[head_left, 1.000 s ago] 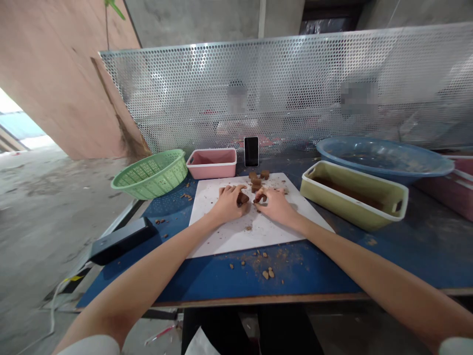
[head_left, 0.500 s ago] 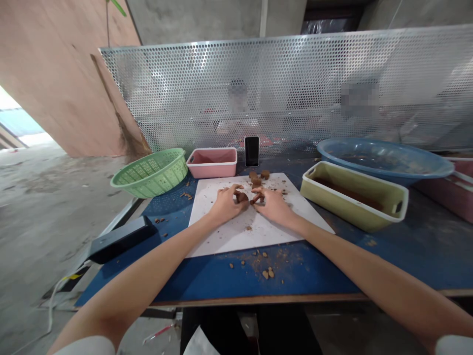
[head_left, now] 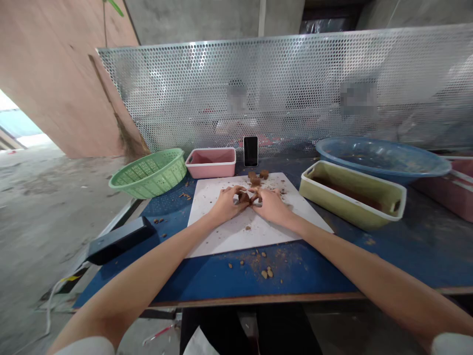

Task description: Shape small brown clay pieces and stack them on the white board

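Over a white board (head_left: 218,239), my two hands meet at a brown, clay-like lump (head_left: 244,197). My left hand (head_left: 227,203) has its thumb and fingers curled around the lump's left side. From the other side my right hand (head_left: 271,204) closes its thumb and fingers on the lump; brown material shows between its fingertips. The fingertips of both hands almost touch, so part of the lump is hidden. Just behind the hands lie several more brown lumps (head_left: 254,181). Crumbs are scattered over the board.
A pink basket (head_left: 211,170), a green colander (head_left: 151,182) and a phone (head_left: 251,152) stand behind and left. On the right are an olive basket (head_left: 347,204) and a wide blue basin (head_left: 384,170). A dark box (head_left: 120,240) lies left; pebble-like bits (head_left: 266,272) lie in front.
My hands have come closer together, the right fingertips moving left to the lump in my left hand. The whole view has shifted very slightly.
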The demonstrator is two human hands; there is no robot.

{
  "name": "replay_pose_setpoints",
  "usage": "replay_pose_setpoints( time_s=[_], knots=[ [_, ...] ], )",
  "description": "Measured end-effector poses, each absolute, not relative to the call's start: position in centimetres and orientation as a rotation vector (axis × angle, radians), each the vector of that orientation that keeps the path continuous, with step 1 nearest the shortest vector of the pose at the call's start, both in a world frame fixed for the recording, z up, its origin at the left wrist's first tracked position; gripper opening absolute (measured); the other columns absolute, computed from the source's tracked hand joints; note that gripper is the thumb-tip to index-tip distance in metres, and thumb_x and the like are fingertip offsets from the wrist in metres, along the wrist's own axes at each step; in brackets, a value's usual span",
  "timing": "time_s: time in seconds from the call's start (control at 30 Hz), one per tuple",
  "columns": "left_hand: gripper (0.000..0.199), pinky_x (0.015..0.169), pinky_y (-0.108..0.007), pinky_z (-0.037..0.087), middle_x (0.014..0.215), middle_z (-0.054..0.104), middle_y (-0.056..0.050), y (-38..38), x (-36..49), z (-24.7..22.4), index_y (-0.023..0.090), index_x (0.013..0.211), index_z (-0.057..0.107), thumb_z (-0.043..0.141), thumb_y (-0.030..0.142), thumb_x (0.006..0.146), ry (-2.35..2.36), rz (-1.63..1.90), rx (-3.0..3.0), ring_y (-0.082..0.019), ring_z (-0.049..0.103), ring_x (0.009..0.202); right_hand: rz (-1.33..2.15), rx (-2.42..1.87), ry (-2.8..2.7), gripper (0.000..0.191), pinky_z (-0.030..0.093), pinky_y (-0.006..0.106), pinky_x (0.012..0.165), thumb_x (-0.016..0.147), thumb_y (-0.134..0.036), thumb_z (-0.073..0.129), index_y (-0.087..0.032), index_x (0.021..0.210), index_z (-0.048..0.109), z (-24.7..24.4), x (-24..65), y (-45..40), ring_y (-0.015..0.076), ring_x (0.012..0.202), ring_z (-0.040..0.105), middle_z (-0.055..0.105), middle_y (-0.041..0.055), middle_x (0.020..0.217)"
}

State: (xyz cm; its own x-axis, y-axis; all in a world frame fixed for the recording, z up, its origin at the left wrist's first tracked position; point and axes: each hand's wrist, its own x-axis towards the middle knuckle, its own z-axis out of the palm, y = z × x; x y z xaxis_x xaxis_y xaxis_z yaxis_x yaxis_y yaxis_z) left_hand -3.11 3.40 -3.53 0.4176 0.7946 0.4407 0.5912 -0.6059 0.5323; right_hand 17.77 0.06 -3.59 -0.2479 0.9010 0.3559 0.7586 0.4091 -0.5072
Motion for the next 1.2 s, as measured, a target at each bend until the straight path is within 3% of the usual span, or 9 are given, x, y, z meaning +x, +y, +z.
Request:
replay_pose_setpoints(
  time_s=[0.3, 0.5, 0.9, 1.2],
  knots=[
    [0.041, 0.106, -0.047, 0.051, 0.122, 0.079, -0.007, 3.5, -3.0, -3.7, 0.023, 0.118, 0.069, 0.084, 0.037, 0.083, 1.222, 0.934, 2.418, -0.031, 0.070, 0.117, 0.329, -1.398, -2.059, 0.049, 0.033, 0.049, 0.103, 0.087, -0.015, 0.074, -0.024, 0.134, 0.066, -3.3, 17.8, -0.4, 0.0321, 0.112, 0.070, 0.081, 0.0075, 0.110],
    [0.024, 0.107, -0.045, 0.052, 0.120, 0.080, -0.007, 2.9, -2.8, -2.9, 0.023, 0.115, 0.071, 0.062, 0.039, 0.099, 1.195, 0.953, 2.324, -0.027, 0.072, 0.117, 0.341, -1.394, -2.005, 0.052, 0.035, 0.048, 0.101, 0.083, -0.022, 0.082, -0.024, 0.132, 0.066, -3.7, 17.6, -0.3, 0.0330, 0.112, 0.071, 0.080, 0.0062, 0.106],
    [0.022, 0.103, -0.041, 0.055, 0.117, 0.081, -0.006, 3.2, -2.9, -3.2, 0.024, 0.112, 0.073, 0.066, 0.036, 0.095, 1.205, 0.976, 2.324, -0.026, 0.074, 0.112, 0.334, -1.376, -1.932, 0.045, 0.035, 0.046, 0.098, 0.083, -0.022, 0.077, -0.023, 0.128, 0.069, -4.5, 17.2, -0.1, 0.0301, 0.099, 0.073, 0.079, 0.0046, 0.095],
    [0.023, 0.103, -0.041, 0.055, 0.115, 0.081, -0.005, 3.1, -3.0, -3.1, 0.024, 0.113, 0.075, 0.067, 0.037, 0.095, 1.172, 0.974, 2.348, -0.025, 0.074, 0.111, 0.417, -1.431, -1.896, 0.045, 0.034, 0.050, 0.104, 0.082, -0.018, 0.077, -0.024, 0.126, 0.070, -3.7, 17.1, -0.4, 0.0300, 0.101, 0.075, 0.081, 0.0039, 0.096]
  ],
)
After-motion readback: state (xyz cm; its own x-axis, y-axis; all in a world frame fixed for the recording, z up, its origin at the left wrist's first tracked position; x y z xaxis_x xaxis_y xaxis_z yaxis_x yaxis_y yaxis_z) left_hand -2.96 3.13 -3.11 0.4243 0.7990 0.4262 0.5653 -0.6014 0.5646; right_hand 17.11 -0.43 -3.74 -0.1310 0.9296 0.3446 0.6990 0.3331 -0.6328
